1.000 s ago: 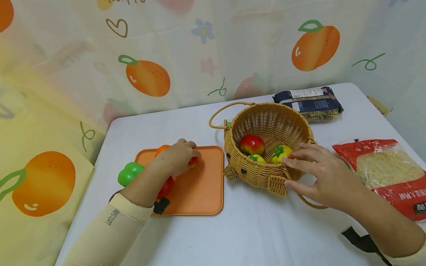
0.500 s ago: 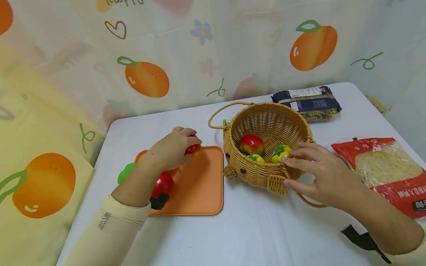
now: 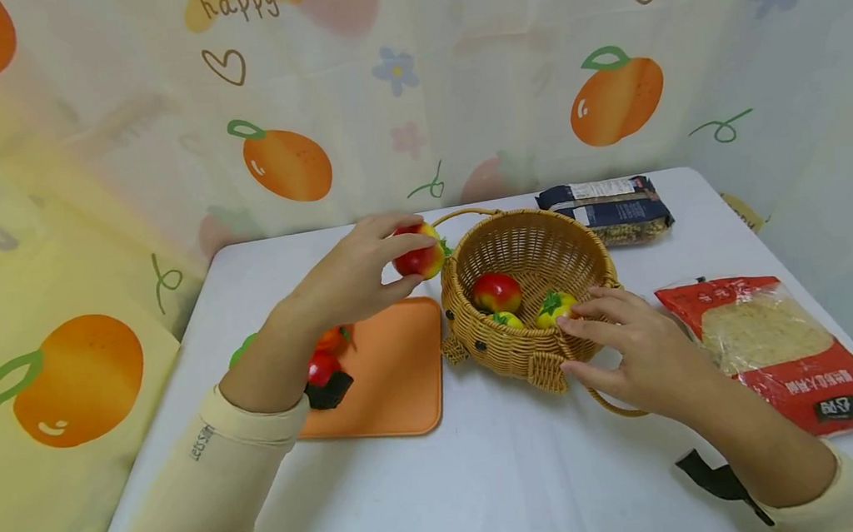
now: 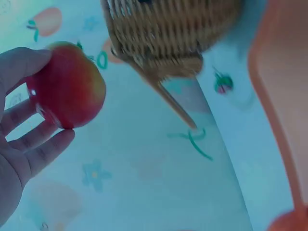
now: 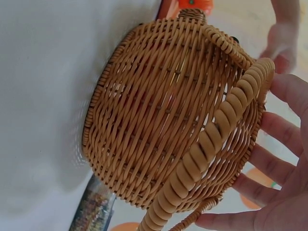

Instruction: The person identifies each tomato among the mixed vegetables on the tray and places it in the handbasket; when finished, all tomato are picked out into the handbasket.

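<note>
My left hand (image 3: 352, 276) grips a glossy red-and-yellow apple (image 3: 416, 254), held in the air just left of the wicker basket (image 3: 512, 359) and beyond the orange tray (image 3: 402, 393). In the left wrist view, thumb and fingertips pinch the apple (image 4: 70, 86). Spread fingers of my right hand (image 3: 648, 357) touch the basket's near right rim, quite straight; the right wrist view has them along the rim beside the thick handle (image 5: 211, 134). Inside the basket lie another red apple (image 3: 496, 292) and two yellow fruits (image 3: 554, 308) with green tops.
Partly behind my left forearm, an orange fruit (image 3: 333, 338) and a red one (image 3: 322, 366) lie on the tray, with a green piece (image 3: 241, 350) at its left. A dark packet (image 3: 610, 211) lies behind the basket; a red bag (image 3: 779, 347) lies right.
My left hand has lifted the apple from over the tray and carried it right and away, up to the basket's left side. My right hand stays at the rim.
</note>
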Demonstrator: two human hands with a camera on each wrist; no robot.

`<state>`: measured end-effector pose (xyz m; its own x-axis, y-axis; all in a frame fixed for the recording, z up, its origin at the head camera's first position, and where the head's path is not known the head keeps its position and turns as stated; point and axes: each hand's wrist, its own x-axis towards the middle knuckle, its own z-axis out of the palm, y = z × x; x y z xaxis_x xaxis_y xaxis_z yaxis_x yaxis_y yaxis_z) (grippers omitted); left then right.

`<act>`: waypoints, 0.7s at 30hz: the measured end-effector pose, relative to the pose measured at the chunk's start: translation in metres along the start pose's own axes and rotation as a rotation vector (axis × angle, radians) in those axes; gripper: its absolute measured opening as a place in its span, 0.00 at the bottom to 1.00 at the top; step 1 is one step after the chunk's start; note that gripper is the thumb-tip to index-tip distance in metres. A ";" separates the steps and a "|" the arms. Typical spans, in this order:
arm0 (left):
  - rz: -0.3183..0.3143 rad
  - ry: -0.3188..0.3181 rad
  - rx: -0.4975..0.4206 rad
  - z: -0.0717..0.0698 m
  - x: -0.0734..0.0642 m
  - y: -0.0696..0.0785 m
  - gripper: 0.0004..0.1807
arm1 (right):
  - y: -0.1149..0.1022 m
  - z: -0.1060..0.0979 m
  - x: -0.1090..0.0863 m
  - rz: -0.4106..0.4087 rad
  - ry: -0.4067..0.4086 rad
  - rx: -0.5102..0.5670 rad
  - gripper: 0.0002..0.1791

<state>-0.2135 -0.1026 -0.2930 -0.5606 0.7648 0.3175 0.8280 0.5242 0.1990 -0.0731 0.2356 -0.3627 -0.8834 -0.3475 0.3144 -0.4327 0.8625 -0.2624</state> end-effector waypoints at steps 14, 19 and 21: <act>0.071 -0.190 -0.042 0.037 0.063 0.045 0.23 | 0.001 0.000 0.000 -0.004 0.001 0.001 0.30; 0.107 -0.291 -0.033 0.053 0.074 0.049 0.22 | 0.001 0.000 0.000 0.002 0.000 0.001 0.30; 0.112 -0.315 -0.034 0.057 0.076 0.050 0.22 | 0.001 0.001 0.000 -0.004 0.008 0.003 0.30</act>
<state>-0.2159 0.0030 -0.3120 -0.4388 0.8978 0.0383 0.8816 0.4218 0.2120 -0.0735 0.2366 -0.3635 -0.8801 -0.3480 0.3229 -0.4369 0.8598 -0.2642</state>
